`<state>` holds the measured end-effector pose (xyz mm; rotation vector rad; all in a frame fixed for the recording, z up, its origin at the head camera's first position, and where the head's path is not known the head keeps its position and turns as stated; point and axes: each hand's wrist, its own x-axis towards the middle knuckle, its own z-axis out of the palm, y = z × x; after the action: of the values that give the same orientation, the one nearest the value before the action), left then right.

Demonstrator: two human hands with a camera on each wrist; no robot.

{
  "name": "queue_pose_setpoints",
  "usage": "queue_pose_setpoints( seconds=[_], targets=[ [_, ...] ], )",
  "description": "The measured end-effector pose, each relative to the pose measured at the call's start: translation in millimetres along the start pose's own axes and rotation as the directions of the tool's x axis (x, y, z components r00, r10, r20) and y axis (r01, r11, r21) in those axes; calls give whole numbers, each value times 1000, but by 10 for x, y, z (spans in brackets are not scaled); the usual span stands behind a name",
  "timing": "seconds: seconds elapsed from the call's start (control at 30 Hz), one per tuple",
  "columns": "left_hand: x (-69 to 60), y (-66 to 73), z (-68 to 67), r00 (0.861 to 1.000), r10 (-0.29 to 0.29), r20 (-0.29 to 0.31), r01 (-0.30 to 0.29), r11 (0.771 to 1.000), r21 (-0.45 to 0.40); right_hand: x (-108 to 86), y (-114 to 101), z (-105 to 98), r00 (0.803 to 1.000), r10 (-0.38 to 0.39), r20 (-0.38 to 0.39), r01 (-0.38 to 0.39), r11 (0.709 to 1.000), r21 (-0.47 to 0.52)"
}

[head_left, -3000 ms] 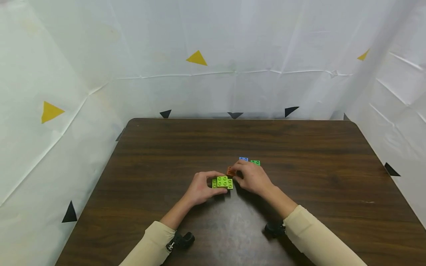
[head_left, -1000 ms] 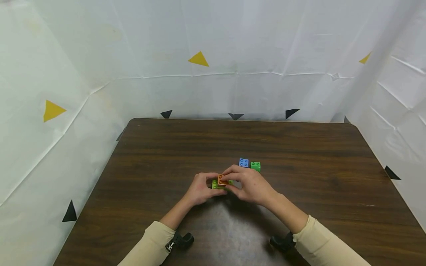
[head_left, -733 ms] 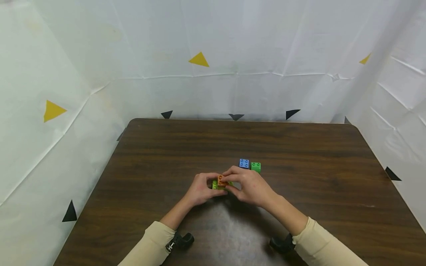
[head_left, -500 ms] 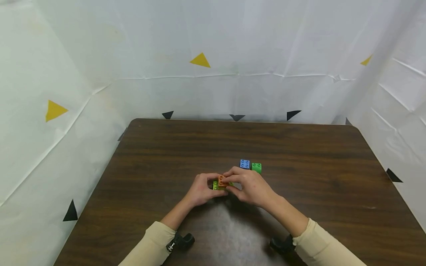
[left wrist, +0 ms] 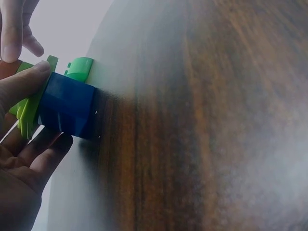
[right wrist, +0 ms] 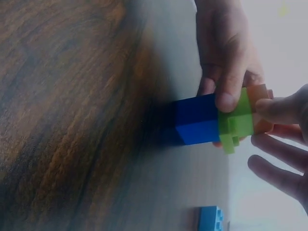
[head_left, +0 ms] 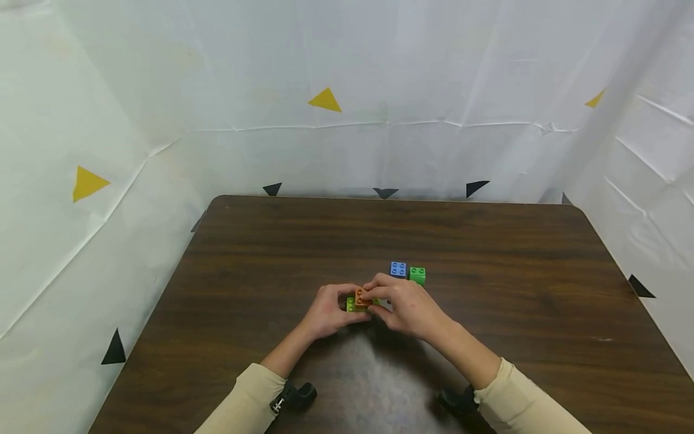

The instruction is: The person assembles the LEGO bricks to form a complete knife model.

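Note:
A stack of toy building bricks stands on the table. Its base is a dark blue brick (right wrist: 196,119), above that come a wider lime green piece (left wrist: 30,111) and a lime green brick (right wrist: 240,115). An orange brick (head_left: 359,296) sits at the top. With thumb and fingers on opposite sides, my left hand (head_left: 327,310) grips the stack around its lime green level. My right hand (head_left: 406,306) pinches the orange brick between thumb and fingers, covering part of its studs in the head view.
Just beyond my right hand lie a light blue brick (head_left: 398,269) and a green brick (head_left: 417,275) with a rounded side. The dark wooden table (head_left: 260,241) ends at a white sheet (head_left: 434,72) marked with yellow and black triangles.
Since three seconds ago, my right hand has brought the orange brick leftward from beside the stack onto its top. During the last second both hands have stayed nearly still.

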<state>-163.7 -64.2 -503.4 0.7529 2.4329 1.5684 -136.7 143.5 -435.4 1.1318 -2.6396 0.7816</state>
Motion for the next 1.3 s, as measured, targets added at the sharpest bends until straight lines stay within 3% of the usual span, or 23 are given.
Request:
queue_pose_setpoints(
  seconds=[0.3, 0.63, 0.87, 1.0, 1.1, 1.17, 1.23, 1.3],
  targets=[
    [24, 25, 3, 1000, 28, 4, -28, 999, 20, -13, 3, -11, 1000, 26, 6, -27, 999, 29],
    [9, 37, 5, 1000, 10, -2, -10, 1000, 14, -20, 28, -16, 998, 52, 27, -53, 997, 52],
    [9, 87, -8, 1000, -7, -19, 4, 990, -143, -50, 48, -29, 1000, 29, 2, -29, 1000, -4],
    [27, 96, -19, 1000, -7, -28, 3, 990, -143, -56, 96, -78, 999, 22, 35, -24, 999, 43],
    [29, 92, -16, 999, -11, -34, 6, 990, -144, -67, 200, -141, 996, 60, 58, -70, 981, 183],
    [24, 81, -5, 999, -13, -38, 7, 990, -142, -80, 308, -177, 993, 114, 38, -119, 970, 214],
    [18, 74, 5, 999, -21, -39, 15, 989, -145, -89, 423, -199, 984, 178, 9, -177, 970, 167],
    [12, 70, 14, 999, -29, -38, 23, 989, -146, -96, 540, -200, 972, 235, -6, -234, 970, 59]
  ],
)
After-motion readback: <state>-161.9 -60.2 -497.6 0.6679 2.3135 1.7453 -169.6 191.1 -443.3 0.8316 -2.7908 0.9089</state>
